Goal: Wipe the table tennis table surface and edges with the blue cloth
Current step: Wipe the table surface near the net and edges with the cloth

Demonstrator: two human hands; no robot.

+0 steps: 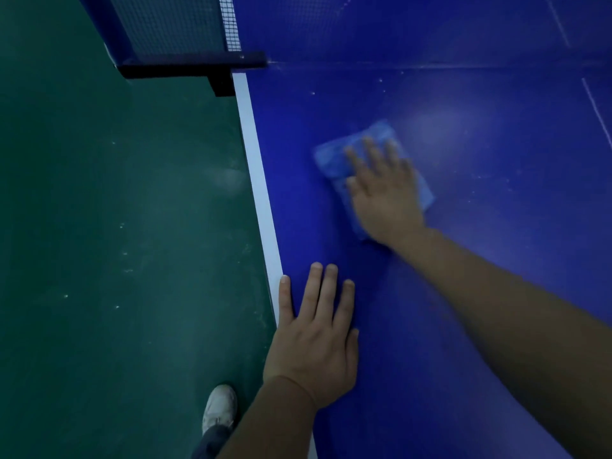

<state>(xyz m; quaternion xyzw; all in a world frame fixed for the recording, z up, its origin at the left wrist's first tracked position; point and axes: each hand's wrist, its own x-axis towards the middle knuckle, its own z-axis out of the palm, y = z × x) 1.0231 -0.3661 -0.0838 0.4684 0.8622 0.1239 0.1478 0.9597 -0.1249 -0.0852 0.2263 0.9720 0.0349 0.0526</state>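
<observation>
Right hand (385, 190) is pressing flat, fingers straight, on the folded light-blue cloth (331, 159) out on the dark blue table tennis table (496, 226), and the left hand (314, 339) rests flat by the white edge stripe (261, 193). Looks like mid-job to me: pale specks near the black net clamp (198, 69), and the edges look untouched.

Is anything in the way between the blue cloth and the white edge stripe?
Nothing visible. Bare table surface lies between the blue cloth and the white edge stripe. The left hand rests flat farther along the stripe, off that path.
</observation>
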